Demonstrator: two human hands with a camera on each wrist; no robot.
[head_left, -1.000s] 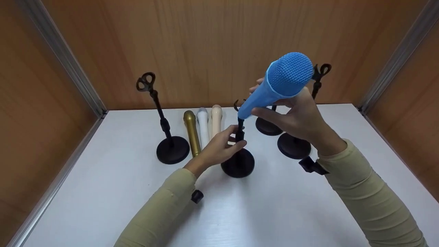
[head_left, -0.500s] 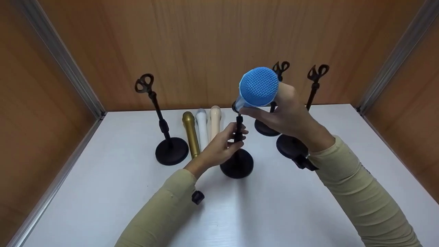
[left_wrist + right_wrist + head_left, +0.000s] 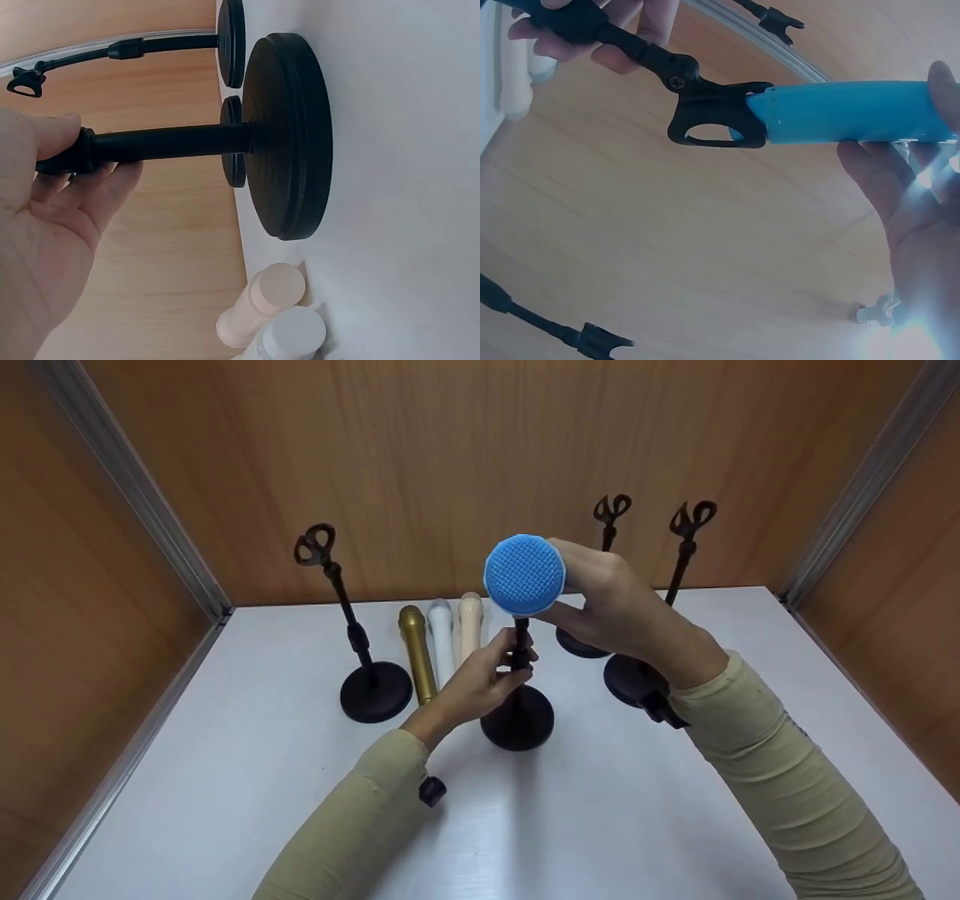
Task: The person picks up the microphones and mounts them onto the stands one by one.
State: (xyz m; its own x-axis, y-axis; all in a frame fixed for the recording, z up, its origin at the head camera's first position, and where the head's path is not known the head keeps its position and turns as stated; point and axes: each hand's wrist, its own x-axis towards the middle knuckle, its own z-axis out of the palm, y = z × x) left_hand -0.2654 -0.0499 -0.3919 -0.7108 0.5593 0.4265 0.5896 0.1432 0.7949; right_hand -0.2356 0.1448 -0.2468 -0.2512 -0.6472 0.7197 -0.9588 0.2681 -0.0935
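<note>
My right hand (image 3: 622, 596) grips a blue microphone (image 3: 524, 574), its mesh head facing the head camera. The right wrist view shows the lower end of the blue handle (image 3: 840, 112) at the black clip (image 3: 716, 112) of a desk microphone stand (image 3: 517, 724); the tip partly lies within the clip. How deep it sits I cannot tell. My left hand (image 3: 480, 679) holds that stand around its pole, thumb on one side and fingers on the other. From the left wrist, the round base (image 3: 289, 135) appears to rest on the white table.
Gold (image 3: 418, 649), white (image 3: 442, 634) and cream (image 3: 471, 622) microphones lie side by side behind my left hand. One black stand (image 3: 375, 691) is at the left; two more, a rear stand (image 3: 581, 643) and a nearer stand (image 3: 634, 679), are at the right. Wooden panels (image 3: 375, 472) enclose the table.
My right hand has moved left and slightly down with the blue microphone, bringing its lower end to the clip. The microphone's head has swung to face the camera. My left hand stays on the pole.
</note>
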